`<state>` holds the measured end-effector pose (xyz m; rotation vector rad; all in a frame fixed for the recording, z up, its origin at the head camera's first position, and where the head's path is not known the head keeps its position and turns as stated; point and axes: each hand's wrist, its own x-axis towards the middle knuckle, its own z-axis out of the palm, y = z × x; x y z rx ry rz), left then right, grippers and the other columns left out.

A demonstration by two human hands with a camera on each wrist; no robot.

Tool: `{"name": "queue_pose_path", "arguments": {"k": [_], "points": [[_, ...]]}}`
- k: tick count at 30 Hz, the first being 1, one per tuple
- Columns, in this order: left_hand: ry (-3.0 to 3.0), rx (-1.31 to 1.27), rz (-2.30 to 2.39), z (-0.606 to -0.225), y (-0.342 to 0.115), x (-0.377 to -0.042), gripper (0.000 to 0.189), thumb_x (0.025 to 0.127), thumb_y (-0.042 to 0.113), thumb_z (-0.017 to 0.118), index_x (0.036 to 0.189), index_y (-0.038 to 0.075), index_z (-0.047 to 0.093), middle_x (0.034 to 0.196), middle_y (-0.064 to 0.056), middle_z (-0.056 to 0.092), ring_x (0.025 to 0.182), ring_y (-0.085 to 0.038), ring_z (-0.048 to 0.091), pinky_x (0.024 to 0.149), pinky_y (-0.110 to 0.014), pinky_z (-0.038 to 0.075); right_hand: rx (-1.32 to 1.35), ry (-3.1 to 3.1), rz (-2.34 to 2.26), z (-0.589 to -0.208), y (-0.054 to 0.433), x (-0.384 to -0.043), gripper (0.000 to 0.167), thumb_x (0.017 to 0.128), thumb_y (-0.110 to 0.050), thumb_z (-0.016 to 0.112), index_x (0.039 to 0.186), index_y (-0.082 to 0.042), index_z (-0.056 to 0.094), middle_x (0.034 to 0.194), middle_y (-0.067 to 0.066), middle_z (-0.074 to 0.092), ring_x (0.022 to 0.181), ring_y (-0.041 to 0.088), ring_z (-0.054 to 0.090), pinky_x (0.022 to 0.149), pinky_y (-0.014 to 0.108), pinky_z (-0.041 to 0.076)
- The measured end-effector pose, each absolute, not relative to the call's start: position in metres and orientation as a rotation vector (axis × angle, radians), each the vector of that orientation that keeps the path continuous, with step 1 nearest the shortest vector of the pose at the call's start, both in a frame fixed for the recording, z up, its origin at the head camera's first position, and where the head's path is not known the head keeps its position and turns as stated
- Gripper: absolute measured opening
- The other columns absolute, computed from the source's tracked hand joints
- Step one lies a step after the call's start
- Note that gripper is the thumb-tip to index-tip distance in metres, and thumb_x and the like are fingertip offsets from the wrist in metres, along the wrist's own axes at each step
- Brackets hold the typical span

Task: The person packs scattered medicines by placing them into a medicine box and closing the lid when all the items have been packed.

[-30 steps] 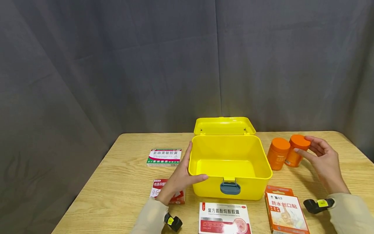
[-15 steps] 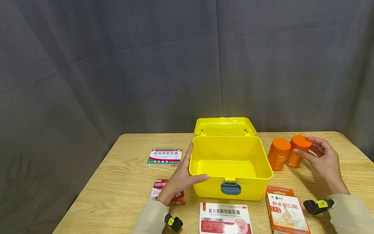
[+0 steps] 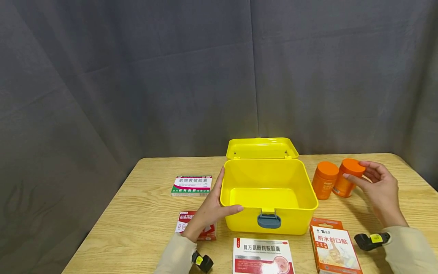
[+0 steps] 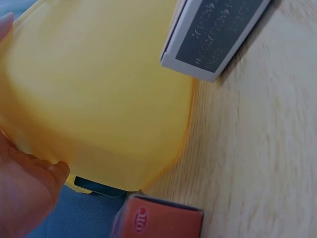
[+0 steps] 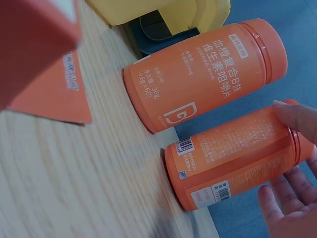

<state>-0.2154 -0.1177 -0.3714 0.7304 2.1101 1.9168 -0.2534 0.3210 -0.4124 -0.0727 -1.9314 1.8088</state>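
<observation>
In the head view, a yellow plastic box [image 3: 270, 220] stands with its lid raised at the back and nothing inside. My left hand [image 3: 208, 209] rests on its left side, fingers along the wall and thumb across the front rim. Fingertips [image 4: 59, 171] touch the outer wall in the left wrist view. At right, my right hand [image 3: 380, 186] pinches an orange vitamin bottle [image 5: 237, 153] near its cap, thumb on one side and fingers on the other. The bottle's base appears on the table. A second orange vitamin bottle [image 5: 208, 74] stands close to its left.
A green-and-white medicine box [image 3: 191, 185] lies at the back left, and a red-and-white one [image 3: 186, 219] is partly behind the left forearm. In front lie a white-and-red capsule box [image 3: 262, 255] and an orange bandage box [image 3: 335, 247]. A dark curtain [image 3: 191, 95] hangs behind the table.
</observation>
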Motion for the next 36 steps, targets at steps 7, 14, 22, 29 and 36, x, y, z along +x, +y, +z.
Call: {"name": "queue_pose_path", "arguments": {"k": [7, 14, 22, 29, 36], "points": [[2.094, 0.730, 1.922, -0.371, -0.118, -0.215, 0.109, 0.085, 0.012, 0.074, 0.156, 0.020, -0.008, 0.154, -0.010, 0.028, 0.119, -0.028, 0.053, 0.096, -0.039, 0.047, -0.104, -1.953, 1.802, -0.409, 0.321, -0.251, 0.042, 0.078, -0.003, 0.080, 0.113, -0.019, 0.062, 0.103, -0.017, 0.061, 0.093, -0.003, 0.055, 0.074, 0.004, 0.044], [2.112, 0.741, 1.919, -0.374, -0.118, -0.218, 0.109, 0.085, 0.012, 0.075, 0.156, 0.019, -0.008, 0.154, -0.010, 0.027, 0.119, -0.026, 0.053, 0.096, -0.037, 0.047, -0.093, -1.930, 1.824, -0.401, 0.324, -0.249, 0.043, 0.078, -0.001, 0.080, 0.113, -0.019, 0.063, 0.102, -0.016, 0.062, 0.093, -0.003, 0.056, 0.074, 0.004, 0.044], [2.122, 0.752, 1.944, -0.397, -0.119, -0.230, 0.110, 0.084, 0.013, 0.076, 0.155, 0.035, -0.005, 0.154, -0.010, 0.027, 0.121, -0.034, 0.051, 0.097, -0.043, 0.046, -0.065, -1.911, 1.850, -0.389, 0.324, -0.243, 0.044, 0.078, 0.000, 0.079, 0.115, -0.018, 0.063, 0.103, -0.016, 0.062, 0.093, -0.004, 0.057, 0.073, 0.004, 0.045], [2.106, 0.786, 1.977, -0.400, -0.119, -0.230, 0.108, 0.084, 0.018, 0.077, 0.155, 0.038, -0.002, 0.152, -0.012, 0.030, 0.122, -0.044, 0.047, 0.097, -0.050, 0.044, 0.047, -1.820, 1.884, -0.374, 0.314, -0.242, 0.047, 0.074, 0.010, 0.079, 0.114, -0.009, 0.064, 0.104, -0.010, 0.065, 0.092, 0.001, 0.060, 0.074, 0.008, 0.048], [2.100, 0.808, 1.989, -0.401, -0.119, -0.230, 0.109, 0.083, 0.020, 0.078, 0.154, 0.039, -0.003, 0.150, -0.012, 0.033, 0.121, -0.047, 0.047, 0.096, -0.051, 0.044, 0.026, -1.881, 1.792, -0.362, 0.307, -0.236, 0.047, 0.075, 0.011, 0.078, 0.116, -0.008, 0.063, 0.104, -0.011, 0.063, 0.092, 0.000, 0.059, 0.075, 0.006, 0.046]]}}
